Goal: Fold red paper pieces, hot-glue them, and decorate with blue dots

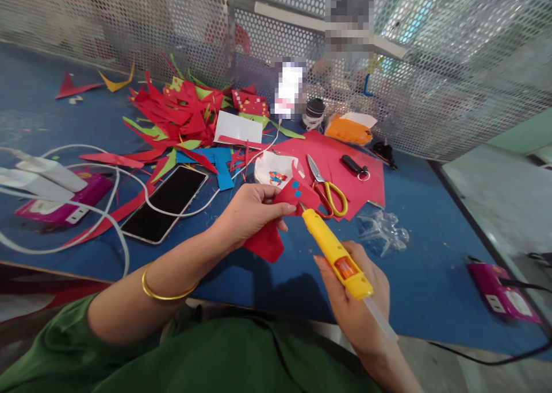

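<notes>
My left hand pinches a red felt piece with small blue squares on its upper part. My right hand is wrapped round a yellow hot glue gun, a clear glue stick jutting from its back end. The nozzle points at the felt by my left thumb; whether it touches I cannot tell. Just beyond the felt, a white dish holds small coloured bits. Scissors with yellow and red handles lie to the right, partly behind the felt, on red sheets.
Red and green scraps heap at the back left. A black-screened phone, white cables and a purple power strip lie left; another power strip sits right. Clear plastic lies near the glue gun. Perforated metal mesh borders the blue table.
</notes>
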`<action>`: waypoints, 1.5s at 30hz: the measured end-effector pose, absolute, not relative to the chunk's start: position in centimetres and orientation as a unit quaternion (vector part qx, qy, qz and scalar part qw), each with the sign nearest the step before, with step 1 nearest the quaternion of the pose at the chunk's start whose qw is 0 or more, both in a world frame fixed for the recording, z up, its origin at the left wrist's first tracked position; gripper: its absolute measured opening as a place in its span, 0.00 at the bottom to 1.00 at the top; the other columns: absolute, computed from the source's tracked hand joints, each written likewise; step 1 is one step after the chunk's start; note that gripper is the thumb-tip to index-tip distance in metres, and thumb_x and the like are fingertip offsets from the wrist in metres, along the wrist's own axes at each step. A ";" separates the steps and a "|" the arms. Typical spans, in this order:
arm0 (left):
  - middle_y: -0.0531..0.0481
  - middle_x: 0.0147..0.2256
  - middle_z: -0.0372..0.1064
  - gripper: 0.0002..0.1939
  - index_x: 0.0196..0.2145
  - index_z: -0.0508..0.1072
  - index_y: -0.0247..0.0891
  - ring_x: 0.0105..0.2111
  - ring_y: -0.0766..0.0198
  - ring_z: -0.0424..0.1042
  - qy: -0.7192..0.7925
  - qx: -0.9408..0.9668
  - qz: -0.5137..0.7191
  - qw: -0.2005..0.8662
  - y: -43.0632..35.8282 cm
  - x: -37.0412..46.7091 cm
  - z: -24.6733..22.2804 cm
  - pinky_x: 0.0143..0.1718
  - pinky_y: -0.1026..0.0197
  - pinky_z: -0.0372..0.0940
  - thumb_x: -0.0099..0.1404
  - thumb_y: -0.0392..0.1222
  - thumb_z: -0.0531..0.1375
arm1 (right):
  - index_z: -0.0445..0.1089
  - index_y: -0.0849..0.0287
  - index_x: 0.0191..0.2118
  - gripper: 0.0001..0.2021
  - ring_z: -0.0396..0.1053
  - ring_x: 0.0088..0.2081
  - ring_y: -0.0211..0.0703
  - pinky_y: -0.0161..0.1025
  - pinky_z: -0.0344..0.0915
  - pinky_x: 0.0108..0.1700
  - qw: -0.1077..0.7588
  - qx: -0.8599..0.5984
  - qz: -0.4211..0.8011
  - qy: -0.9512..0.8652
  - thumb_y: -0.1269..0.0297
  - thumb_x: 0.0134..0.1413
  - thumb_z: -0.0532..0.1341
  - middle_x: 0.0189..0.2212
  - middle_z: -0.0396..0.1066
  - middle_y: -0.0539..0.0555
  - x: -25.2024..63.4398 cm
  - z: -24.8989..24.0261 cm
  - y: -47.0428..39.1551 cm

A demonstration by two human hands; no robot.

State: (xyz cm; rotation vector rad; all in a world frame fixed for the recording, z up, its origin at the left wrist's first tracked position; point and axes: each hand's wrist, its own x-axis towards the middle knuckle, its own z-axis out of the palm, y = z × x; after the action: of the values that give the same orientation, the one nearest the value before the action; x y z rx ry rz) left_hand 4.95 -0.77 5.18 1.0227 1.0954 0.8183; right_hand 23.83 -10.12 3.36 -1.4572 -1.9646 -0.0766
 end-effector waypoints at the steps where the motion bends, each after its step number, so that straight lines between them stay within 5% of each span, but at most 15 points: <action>1: 0.54 0.20 0.71 0.04 0.29 0.77 0.35 0.19 0.69 0.71 0.483 0.452 0.362 0.657 -0.8 5.0 5.2 0.21 0.69 0.62 0.57 0.38 0.68 | 0.62 0.56 0.36 0.10 0.68 0.23 0.36 0.33 0.61 0.25 0.341 -0.560 -0.029 -0.755 0.56 0.66 0.57 0.24 0.68 0.48 23.8 3.4 -10.1; 45: 0.53 0.19 0.72 0.05 0.28 0.77 0.34 0.18 0.71 0.71 0.472 0.463 0.378 0.648 -0.7 4.9 4.8 0.20 0.73 0.61 0.57 0.39 0.67 | 0.63 0.57 0.35 0.09 0.66 0.23 0.35 0.33 0.60 0.27 0.347 -0.573 -0.043 -0.742 0.58 0.65 0.58 0.24 0.67 0.48 24.1 3.0 -10.4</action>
State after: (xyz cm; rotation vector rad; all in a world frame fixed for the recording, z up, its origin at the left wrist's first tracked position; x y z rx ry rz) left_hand 4.89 -0.68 4.85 1.0534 1.0740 0.8585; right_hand 24.08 -10.40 3.01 -1.4861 -1.9240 -0.1119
